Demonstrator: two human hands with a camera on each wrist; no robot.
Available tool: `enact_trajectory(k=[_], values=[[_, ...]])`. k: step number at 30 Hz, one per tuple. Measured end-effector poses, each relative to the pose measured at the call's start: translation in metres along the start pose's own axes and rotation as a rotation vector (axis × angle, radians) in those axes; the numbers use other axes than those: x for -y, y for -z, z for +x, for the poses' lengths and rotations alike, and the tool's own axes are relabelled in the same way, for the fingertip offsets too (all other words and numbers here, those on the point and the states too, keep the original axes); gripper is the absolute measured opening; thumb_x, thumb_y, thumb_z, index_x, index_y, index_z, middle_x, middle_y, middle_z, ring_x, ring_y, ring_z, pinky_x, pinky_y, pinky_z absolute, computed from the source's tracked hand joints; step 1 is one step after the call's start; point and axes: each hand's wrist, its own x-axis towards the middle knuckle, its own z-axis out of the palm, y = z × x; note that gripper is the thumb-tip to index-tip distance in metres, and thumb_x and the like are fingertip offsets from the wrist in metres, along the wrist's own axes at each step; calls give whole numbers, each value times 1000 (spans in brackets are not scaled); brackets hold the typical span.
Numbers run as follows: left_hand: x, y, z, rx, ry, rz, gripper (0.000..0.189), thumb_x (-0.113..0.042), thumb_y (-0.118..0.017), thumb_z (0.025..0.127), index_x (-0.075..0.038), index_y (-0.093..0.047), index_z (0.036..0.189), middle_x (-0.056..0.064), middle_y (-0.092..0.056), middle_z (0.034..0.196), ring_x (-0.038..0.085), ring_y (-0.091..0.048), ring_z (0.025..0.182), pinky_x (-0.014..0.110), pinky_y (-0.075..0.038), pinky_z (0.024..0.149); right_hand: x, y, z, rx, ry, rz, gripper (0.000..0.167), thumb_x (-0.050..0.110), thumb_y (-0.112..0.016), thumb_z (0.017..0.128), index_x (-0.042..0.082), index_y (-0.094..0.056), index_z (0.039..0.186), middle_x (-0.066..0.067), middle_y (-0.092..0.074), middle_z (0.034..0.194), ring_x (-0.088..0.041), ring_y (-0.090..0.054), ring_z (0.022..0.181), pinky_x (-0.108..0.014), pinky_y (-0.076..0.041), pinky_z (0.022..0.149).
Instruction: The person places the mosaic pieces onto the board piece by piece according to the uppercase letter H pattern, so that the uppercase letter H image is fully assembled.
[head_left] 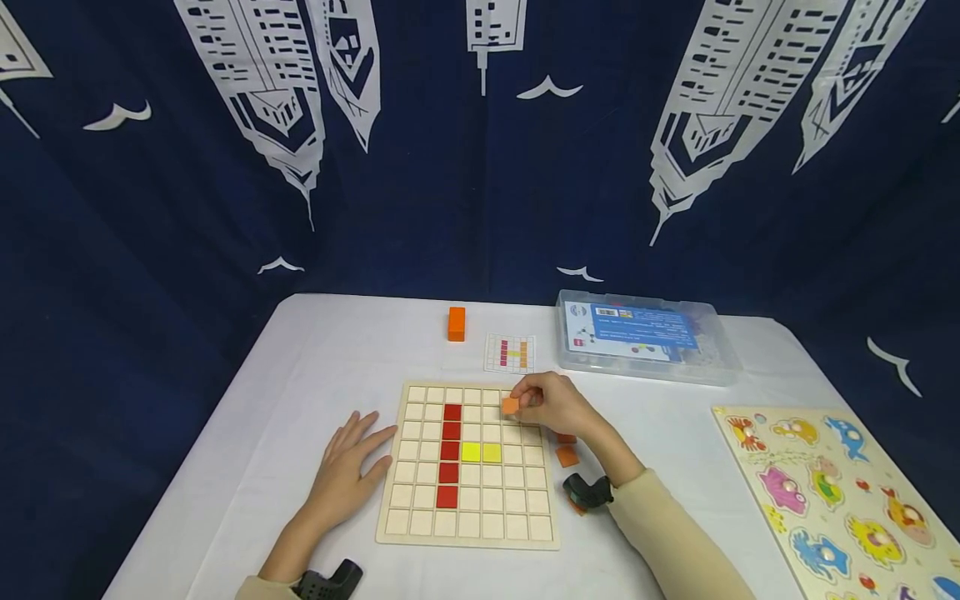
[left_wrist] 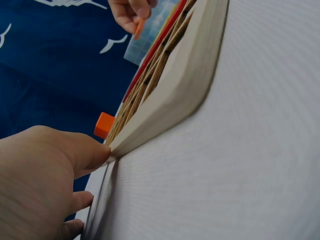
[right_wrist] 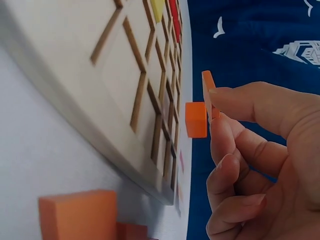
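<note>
A wooden grid board lies on the white table, with a column of red square tiles and two yellow tiles set in its cells. Between thumb and fingers my right hand pinches an orange square tile above the upper right part of the board. That tile shows edge-on in the right wrist view. My left hand rests on the table with fingers spread, its fingertips touching the board's left edge. Loose orange tiles lie right of the board, partly hidden by my right forearm.
Behind the board lie a small printed pattern card and an orange block. A clear plastic case with a blue label sits at the back right. An animal peg puzzle occupies the right side. A dark blue curtain hangs behind the table.
</note>
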Motion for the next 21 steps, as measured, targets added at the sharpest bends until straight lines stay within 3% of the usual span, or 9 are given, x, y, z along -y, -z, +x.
enact_trajectory(k=[11, 21], values=[[-1, 1, 1, -11, -7, 14, 40, -12, -66, 90, -8, -63, 130, 22, -43, 150, 45, -22, 146, 65, -12, 116, -8, -5, 3, 37, -69, -40, 17, 5, -80, 76, 6, -70, 90, 2, -59, 72, -10, -48, 64, -21, -39, 60], [0, 0, 0, -2, 1, 5, 40, -12, -66, 90, -8, -63, 130, 22, -42, 150, 44, -21, 146, 64, -11, 116, -8, -8, 3, 45, -60, -68, 17, 4, -79, 76, 7, -69, 89, 3, -60, 72, -10, -49, 64, -23, -41, 62]])
